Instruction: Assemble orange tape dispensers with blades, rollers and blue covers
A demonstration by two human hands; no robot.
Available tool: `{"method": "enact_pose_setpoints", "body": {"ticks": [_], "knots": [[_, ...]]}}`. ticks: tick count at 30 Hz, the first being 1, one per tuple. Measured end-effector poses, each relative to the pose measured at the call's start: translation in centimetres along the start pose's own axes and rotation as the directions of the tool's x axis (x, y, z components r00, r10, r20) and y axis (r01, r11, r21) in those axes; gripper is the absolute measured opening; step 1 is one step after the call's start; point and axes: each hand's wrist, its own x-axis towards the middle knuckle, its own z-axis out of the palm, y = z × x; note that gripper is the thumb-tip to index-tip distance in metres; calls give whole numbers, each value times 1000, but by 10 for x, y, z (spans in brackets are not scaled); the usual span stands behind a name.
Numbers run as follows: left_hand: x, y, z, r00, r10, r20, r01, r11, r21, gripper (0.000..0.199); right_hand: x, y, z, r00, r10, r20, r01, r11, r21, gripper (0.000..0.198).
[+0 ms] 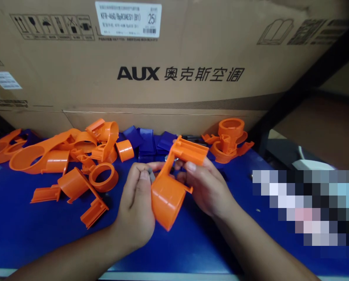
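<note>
My right hand [208,183] grips an orange plastic part [168,197], with a wide ring at its lower end and a ribbed bar at its upper end. The thumb presses near the bar, and the other fingers are partly hidden behind the part. My left hand [137,203] is closed beside the ring, its thumb and forefinger pinching a small grey piece [151,174] whose exact kind I cannot make out. Whether the left palm touches the ring is unclear. A small shiny bit [171,158] shows between the hands, behind the orange part.
Several similar orange parts [74,185] lie piled at the left of the blue tabletop [162,253]. More orange rings [231,125] are stacked at the back right. Blue plastic pieces [146,141] lie before a large cardboard box [186,93]. A white object [315,166] is at right, beside a blurred-out area.
</note>
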Motion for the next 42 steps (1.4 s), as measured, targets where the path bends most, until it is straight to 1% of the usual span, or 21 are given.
{"method": "enact_pose_setpoints", "body": {"ticks": [1, 3, 5, 6, 8, 10, 13, 16, 18, 19, 20, 21, 22, 23, 25, 27, 29, 35, 37, 40, 42], "knots": [[3, 4, 1, 994, -98, 40, 102, 988, -120, 31, -1, -1, -1, 999, 9, 31, -9, 1000, 14, 37], [11, 11, 2, 960, -248, 131, 275, 920, -278, 32, -2, -1, -4, 993, 18, 117, -22, 999, 28, 48], [22, 17, 0, 930, -332, 157, 367, 863, -348, 33, -4, 1, -6, 982, 4, 188, -7, 1000, 13, 53], [27, 20, -1, 920, -359, 155, 391, 845, -365, 35, -5, 3, -6, 978, -5, 206, 6, 1000, -5, 51], [35, 22, -5, 905, -395, 158, 425, 825, -373, 37, -6, 6, -6, 978, -27, 208, 38, 998, -48, 40], [38, 20, -5, 899, -409, 160, 439, 827, -352, 37, -7, 9, -5, 981, -64, 182, 82, 992, -94, 32], [34, 13, -1, 907, -393, 147, 420, 854, -307, 34, -8, 8, -3, 981, -128, 144, 146, 982, -119, 22], [30, 4, 2, 919, -365, 149, 391, 892, -228, 34, -9, 1, 2, 991, -121, 53, 129, 973, -191, 21], [32, 2, -1, 948, -300, 102, 310, 944, -111, 36, -10, -4, 6, 996, -82, -35, 69, 959, -276, 25], [34, 3, -4, 972, -228, 60, 231, 973, -33, 38, -11, -6, 7, 996, -69, -60, 48, 953, -300, 26], [36, 5, -7, 991, -134, 20, 133, 990, 51, 39, -11, -7, 9, 996, -60, -66, 38, 954, -297, 26], [39, 8, -11, 1000, -27, -7, 28, 991, 133, 39, -12, -8, 10, 998, -48, -44, 34, 962, -271, 25], [41, 13, -16, 997, 80, -21, -74, 977, 201, 38, -13, -8, 11, 1000, -30, -5, 28, 973, -230, 25], [42, 17, -19, 985, 170, -20, -160, 954, 252, 35, -13, -7, 12, 999, -4, 47, 12, 983, -184, 27], [43, 24, -26, 955, 296, 21, -288, 909, 301, 25, -15, -4, 13, 985, 74, 155, -54, 990, -130, 31], [41, 26, -30, 919, 388, 76, -391, 866, 310, 12, -16, -1, 14, 961, 160, 227, -128, 981, -149, 30], [39, 24, -33, 884, 449, 129, -466, 827, 314, 9, -17, 2, 16, 940, 226, 256, -190, 969, -160, 31], [41, 20, -34, 808, 540, 236, -587, 701, 404, 11, -17, 5, 23, 901, 321, 290, -294, 946, -134, 31], [43, 23, -33, 767, 573, 289, -640, 647, 415, 10, -17, 4, 22, 892, 339, 299, -315, 941, -128, 33], [44, 25, -31, 704, 612, 360, -708, 564, 425, 9, -16, 3, 17, 871, 370, 323, -342, 929, -142, 41], [46, 24, -30, 687, 621, 377, -724, 537, 433, 7, -17, 4, 13, 852, 373, 367, -353, 927, -124, 52]]}}
